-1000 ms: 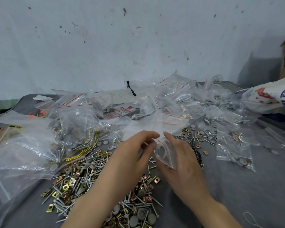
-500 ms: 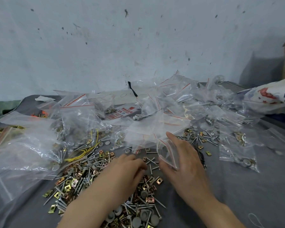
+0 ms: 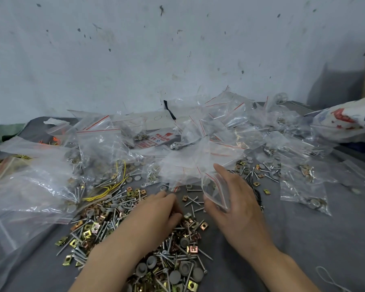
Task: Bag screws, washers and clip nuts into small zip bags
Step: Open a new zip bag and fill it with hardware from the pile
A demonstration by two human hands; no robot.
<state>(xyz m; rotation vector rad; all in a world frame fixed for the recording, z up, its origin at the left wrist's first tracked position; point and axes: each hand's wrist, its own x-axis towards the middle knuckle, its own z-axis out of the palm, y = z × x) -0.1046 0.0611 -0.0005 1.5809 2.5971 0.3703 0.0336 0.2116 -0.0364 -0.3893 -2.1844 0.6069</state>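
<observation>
Here, a small zip bag is pinched in the right hand, with the thumb under it and the fingers spread behind it. Its red-striped mouth is turned toward the left hand, presumably so that parts can be dropped in without the bag being set down. No parts can be made out inside it.

The left hand is laid knuckles-up on the loose hardware just beside the bag, with its fingers curled down among the parts. The fingertips are hidden, so whether anything is grasped cannot be told.

The 3 kinds of part are mixed together on the grey cloth directly below both hands: screws, grey washers and brass or copper clip nuts. This placement is judged to be deliberate, since each piece can be reached by 1 hand while the bag is steadied by the other.

Filled bags are heaped behind and to the right, well apart from the loose parts, and a large bag is slumped at the left. The step in hand is judged to be the picking of parts for this bag.
</observation>
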